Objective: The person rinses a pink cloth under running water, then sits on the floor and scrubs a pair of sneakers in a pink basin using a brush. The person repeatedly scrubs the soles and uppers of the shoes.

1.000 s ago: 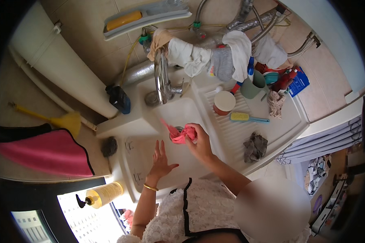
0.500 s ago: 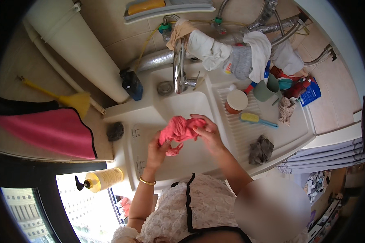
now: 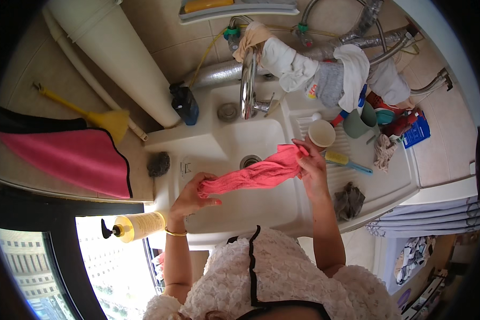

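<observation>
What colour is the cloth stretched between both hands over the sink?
Coral pink cloth, plain; head view.

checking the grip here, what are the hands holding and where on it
Both hold a pink cloth stretched over the sink: the left hand grips its left end, the right hand its right end.

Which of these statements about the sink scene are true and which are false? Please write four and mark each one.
1. Both hands hold the pink cloth stretched over the white sink. True.
2. The left hand wears a gold bangle at the wrist. True.
3. The yellow pump bottle stands upright in the basin. False: it lies on its side at the sink's left edge.
4. The right hand holds the white cup. False: the cup sits on the drainboard, beyond the hand.
</observation>
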{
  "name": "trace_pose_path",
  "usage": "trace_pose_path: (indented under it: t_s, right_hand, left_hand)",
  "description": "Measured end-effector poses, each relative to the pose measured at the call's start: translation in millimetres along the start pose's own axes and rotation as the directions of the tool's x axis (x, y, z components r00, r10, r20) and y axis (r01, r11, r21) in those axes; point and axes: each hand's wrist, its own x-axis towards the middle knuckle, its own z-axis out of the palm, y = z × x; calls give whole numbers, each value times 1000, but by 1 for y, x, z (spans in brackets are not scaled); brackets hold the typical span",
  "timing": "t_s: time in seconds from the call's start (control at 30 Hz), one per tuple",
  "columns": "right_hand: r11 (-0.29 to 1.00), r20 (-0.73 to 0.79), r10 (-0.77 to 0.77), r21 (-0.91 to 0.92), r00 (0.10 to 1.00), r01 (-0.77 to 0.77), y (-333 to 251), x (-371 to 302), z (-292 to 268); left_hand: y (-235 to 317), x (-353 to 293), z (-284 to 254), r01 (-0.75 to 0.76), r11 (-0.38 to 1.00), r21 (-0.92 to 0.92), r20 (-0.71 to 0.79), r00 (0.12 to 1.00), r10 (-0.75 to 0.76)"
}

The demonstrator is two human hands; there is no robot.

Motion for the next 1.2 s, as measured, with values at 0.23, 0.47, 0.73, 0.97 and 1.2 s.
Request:
trace_pose_path:
  t_s: [0.23,0.47,0.73,0.97,1.2]
  right_hand:
    - [987,323,160,-56,933,-150,13,-4,49]
    - [982,417,29,-180,909,51,12,0,75]
    - [931,366,37,-351,930,102,-16,17,39]
    - [496,99,83,-867,992,45,1,15,17]
    - [905,121,186,-406,975,-123,-2,14,18]
  left_hand:
    - [15,19,40,-266,917,298,6,961,277]
    - [15,30,49,-91,960,-264,27,994,102]
    - [-28,26,33,-43,759,-650,-361,896,-258]
    - [3,19,15,-190,760,-622,-415,903,-113]
    - [-1,23,14,-136,936,-326,-519,853,-57]
